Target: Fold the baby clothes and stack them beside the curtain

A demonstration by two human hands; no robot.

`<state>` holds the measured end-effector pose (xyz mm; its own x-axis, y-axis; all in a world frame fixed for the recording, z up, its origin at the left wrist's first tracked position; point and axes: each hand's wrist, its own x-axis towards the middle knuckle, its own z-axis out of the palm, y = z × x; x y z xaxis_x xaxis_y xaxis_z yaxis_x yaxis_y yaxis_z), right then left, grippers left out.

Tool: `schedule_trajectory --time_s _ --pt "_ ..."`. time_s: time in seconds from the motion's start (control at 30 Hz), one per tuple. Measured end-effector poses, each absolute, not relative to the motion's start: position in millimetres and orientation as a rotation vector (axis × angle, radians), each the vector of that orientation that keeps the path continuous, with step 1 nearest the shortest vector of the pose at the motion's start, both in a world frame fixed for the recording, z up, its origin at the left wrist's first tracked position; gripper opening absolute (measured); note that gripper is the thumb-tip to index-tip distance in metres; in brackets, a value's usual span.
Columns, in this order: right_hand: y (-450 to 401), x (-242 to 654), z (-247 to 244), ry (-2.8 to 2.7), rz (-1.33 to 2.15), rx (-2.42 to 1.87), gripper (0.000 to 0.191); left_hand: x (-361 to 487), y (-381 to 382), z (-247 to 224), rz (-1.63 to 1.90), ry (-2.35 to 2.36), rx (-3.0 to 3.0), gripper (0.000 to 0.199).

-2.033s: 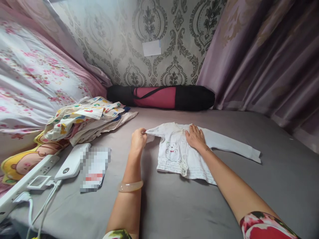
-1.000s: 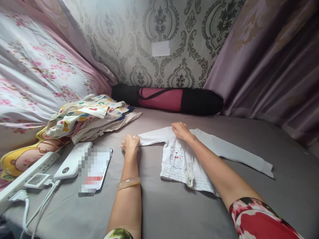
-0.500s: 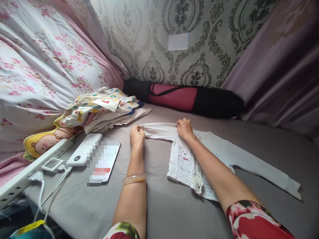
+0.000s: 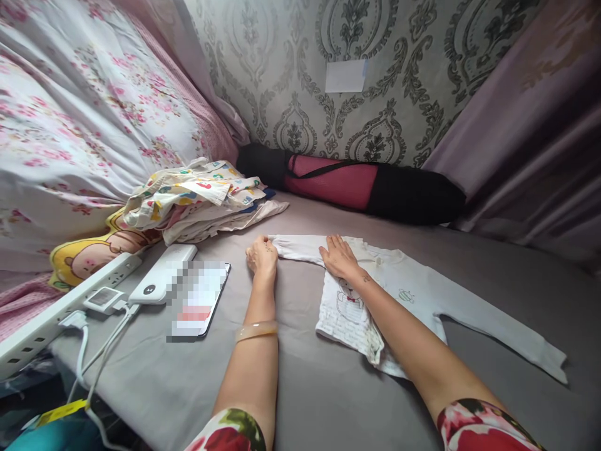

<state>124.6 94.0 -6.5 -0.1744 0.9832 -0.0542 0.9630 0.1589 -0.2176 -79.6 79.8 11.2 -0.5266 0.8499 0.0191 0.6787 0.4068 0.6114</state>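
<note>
Beside heaped clothes [image 4: 201,194], a power bank [image 4: 163,275] and a phone [image 4: 216,294], a small white shirt [image 4: 416,282] lies spread on a gray sheet [image 4: 319,401].
A long, rounded bag [image 4: 350,186] lies behind; the bear-printed cloth is lightly creased. The left hand [image 4: 263,255] grips one sleeve's end; the right hand [image 4: 340,258] rests flat near its shoulder.

The right hand [image 4: 339,257] partly hides the shirt [image 4: 407,280].

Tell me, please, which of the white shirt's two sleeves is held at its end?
The sleeve on the left: the left hand grips its end. The other sleeve extends right, its cuff untouched.
</note>
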Motion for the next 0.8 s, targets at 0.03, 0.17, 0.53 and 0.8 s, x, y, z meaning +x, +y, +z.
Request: schedule_trajectory --time_s 0.03,0.17,0.53,0.8 --pt "94.1 122.7 -6.9 -2.311 0.353 -1.979 0.066 -79.4 79.3 11.7 0.825 2.372 1.327 0.033" --pt "98.0 109.1 -6.7 -2.313 0.383 -2.062 0.073 -80.0 78.8 11.6 0.846 2.373 1.317 0.033" --pt "108.2 27.9 -6.7 -2.332 0.470 -1.965 0.072 -85.6 81.8 6.1 0.895 2.395 1.257 0.029" --pt "107.8 1.2 -6.0 -2.355 0.523 -1.792 0.061 -87.5 82.7 8.4 0.943 2.421 1.207 0.030"
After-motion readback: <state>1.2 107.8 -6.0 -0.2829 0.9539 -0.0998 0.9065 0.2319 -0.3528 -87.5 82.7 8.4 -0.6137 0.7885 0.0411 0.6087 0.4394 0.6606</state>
